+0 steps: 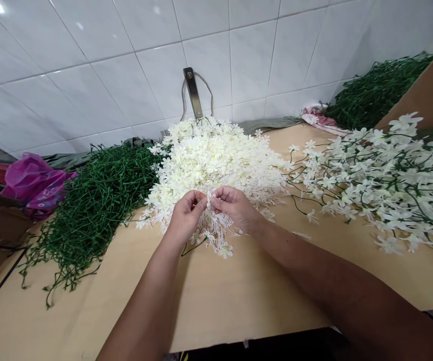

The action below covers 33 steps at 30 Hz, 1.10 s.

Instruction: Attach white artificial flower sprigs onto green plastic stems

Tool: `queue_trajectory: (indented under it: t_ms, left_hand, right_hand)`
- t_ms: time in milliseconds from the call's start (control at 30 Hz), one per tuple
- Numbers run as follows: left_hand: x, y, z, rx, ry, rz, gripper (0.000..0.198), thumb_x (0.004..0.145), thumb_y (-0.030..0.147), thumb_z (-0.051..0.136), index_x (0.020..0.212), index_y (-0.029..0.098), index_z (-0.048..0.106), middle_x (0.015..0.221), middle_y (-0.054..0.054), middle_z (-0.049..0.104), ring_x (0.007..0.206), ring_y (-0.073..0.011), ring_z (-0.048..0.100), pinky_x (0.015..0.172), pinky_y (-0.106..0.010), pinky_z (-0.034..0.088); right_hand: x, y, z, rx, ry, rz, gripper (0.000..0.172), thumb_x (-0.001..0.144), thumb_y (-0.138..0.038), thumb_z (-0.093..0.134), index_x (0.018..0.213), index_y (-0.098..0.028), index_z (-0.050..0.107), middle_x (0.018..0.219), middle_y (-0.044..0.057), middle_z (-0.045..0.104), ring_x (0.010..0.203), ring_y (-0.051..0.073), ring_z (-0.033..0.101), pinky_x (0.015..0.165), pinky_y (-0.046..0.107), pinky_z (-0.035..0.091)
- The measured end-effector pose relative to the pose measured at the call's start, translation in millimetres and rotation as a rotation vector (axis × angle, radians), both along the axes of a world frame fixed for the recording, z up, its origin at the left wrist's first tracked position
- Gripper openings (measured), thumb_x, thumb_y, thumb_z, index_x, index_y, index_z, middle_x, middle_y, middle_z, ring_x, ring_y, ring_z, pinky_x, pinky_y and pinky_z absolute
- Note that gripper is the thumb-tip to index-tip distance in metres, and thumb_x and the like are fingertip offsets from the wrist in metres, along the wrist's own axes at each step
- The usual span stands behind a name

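Both hands meet at the front of a heap of white artificial flowers (pixel 216 155). My left hand (pixel 190 210) is closed in a pinch on a small white artificial flower (pixel 209 199). From the other side, my right hand (pixel 233 205) pinches the same flower between thumb and fingertips. Just below the hands, a few loose white blossoms and a green stem (pixel 194 247) lie on the table. Fingers cover most of the held flower, so its lower part is hidden.
A tangle of green plastic stems (pixel 103 195) lies left on the wooden table (pixel 216 301). White flowers on stems (pixel 385 180) spread at right. More green stems (pixel 378 90) sit behind, beside a cardboard box (pixel 423 85). A purple bag (pixel 32 180) is far left; a metal bracket (pixel 193 93) stands behind the heap.
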State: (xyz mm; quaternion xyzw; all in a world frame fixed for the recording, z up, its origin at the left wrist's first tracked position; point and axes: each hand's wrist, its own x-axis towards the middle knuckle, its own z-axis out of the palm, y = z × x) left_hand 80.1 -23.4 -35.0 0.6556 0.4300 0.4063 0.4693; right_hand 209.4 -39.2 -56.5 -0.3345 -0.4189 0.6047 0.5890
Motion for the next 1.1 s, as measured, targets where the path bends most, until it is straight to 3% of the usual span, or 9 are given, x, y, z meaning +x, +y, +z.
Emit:
queue_trajectory:
  t_ms: [67,167,300,400,533,667,933,1033,1100]
  left_hand:
    - [-7,3,1.7,0.059,0.102,0.027,0.014,0.069,0.030,0.054,0.067,0.017,0.050,0.061,0.003,0.046,0.057,-0.0100,0.042,0.055,-0.022,0.034]
    - [-30,8,5.0,0.145,0.364,0.174,0.015,0.069,0.032,0.053,0.067,0.017,0.053,0.060,0.002,0.050,0.057,-0.0111,0.044,0.055,-0.023,0.034]
    - [-62,5,7.3,0.031,0.718,0.304,0.020,0.066,0.038,0.055,0.063,0.018,0.058,0.054,0.000,0.056,0.050,-0.0134,0.046,0.049,-0.024,0.030]
    - [-70,-6,3.2,-0.016,0.792,0.311,0.023,0.060,0.042,0.060,0.055,0.020,0.058,0.049,0.000,0.056,0.045,-0.0138,0.044,0.045,-0.024,0.026]
    - [-63,-18,-11.3,-0.060,0.679,0.246,0.018,0.057,0.037,0.065,0.052,0.021,0.059,0.045,0.001,0.054,0.041,-0.0124,0.041,0.042,-0.024,0.022]
    - [-55,-17,-22.3,0.001,0.623,0.207,0.016,0.059,0.031,0.063,0.051,0.019,0.056,0.047,0.002,0.053,0.043,-0.0109,0.040,0.043,-0.023,0.024]
    - [-59,-7,-10.5,-0.024,0.025,0.346,0.016,0.063,0.025,0.060,0.067,0.017,0.047,0.054,0.003,0.053,0.051,-0.0095,0.048,0.051,-0.021,0.036]
    - [-61,-9,-5.0,0.011,-0.045,0.372,0.015,0.063,0.025,0.061,0.069,0.015,0.051,0.055,0.003,0.052,0.052,-0.0085,0.047,0.052,-0.020,0.036]
    - [-60,-12,-3.0,0.035,-0.034,0.350,0.015,0.065,0.027,0.061,0.069,0.015,0.054,0.056,0.003,0.051,0.053,-0.0081,0.045,0.052,-0.020,0.036]
  right_hand:
    - [1,1,-0.4,0.011,-0.017,-0.016,0.023,0.058,-0.028,0.068,0.063,-0.015,0.050,0.051,-0.005,0.051,0.050,0.005,0.045,0.053,0.022,0.037]
    - [5,1,-0.2,0.002,-0.044,-0.055,0.022,0.059,-0.027,0.067,0.062,-0.015,0.049,0.050,-0.006,0.051,0.050,0.005,0.046,0.054,0.023,0.037]
    - [7,2,-1.1,-0.005,-0.065,-0.063,0.020,0.060,-0.026,0.066,0.063,-0.016,0.050,0.052,-0.005,0.051,0.051,0.006,0.047,0.055,0.023,0.038]
    - [6,1,-2.5,-0.001,-0.073,-0.043,0.019,0.060,-0.027,0.066,0.063,-0.016,0.050,0.052,-0.005,0.052,0.051,0.006,0.048,0.055,0.023,0.039]
    - [3,0,-2.8,-0.006,-0.078,-0.023,0.021,0.060,-0.028,0.067,0.063,-0.016,0.050,0.053,-0.004,0.054,0.051,0.007,0.050,0.057,0.025,0.042]
    - [3,-3,-0.6,-0.013,-0.013,0.049,0.024,0.059,-0.029,0.069,0.064,-0.015,0.051,0.056,-0.004,0.054,0.055,0.007,0.053,0.062,0.026,0.046]
    - [-16,-23,0.1,-0.239,0.106,0.559,0.031,0.053,-0.029,0.074,0.065,-0.013,0.050,0.059,-0.004,0.056,0.063,0.010,0.059,0.071,0.030,0.047]
    - [-22,-23,-5.7,-0.191,-0.037,0.550,0.029,0.055,-0.030,0.073,0.065,-0.012,0.052,0.059,-0.004,0.056,0.059,0.006,0.055,0.062,0.021,0.043]
    - [-19,-17,-8.9,-0.134,-0.149,0.418,0.028,0.055,-0.031,0.072,0.064,-0.013,0.053,0.057,-0.004,0.055,0.052,0.004,0.049,0.053,0.018,0.039]
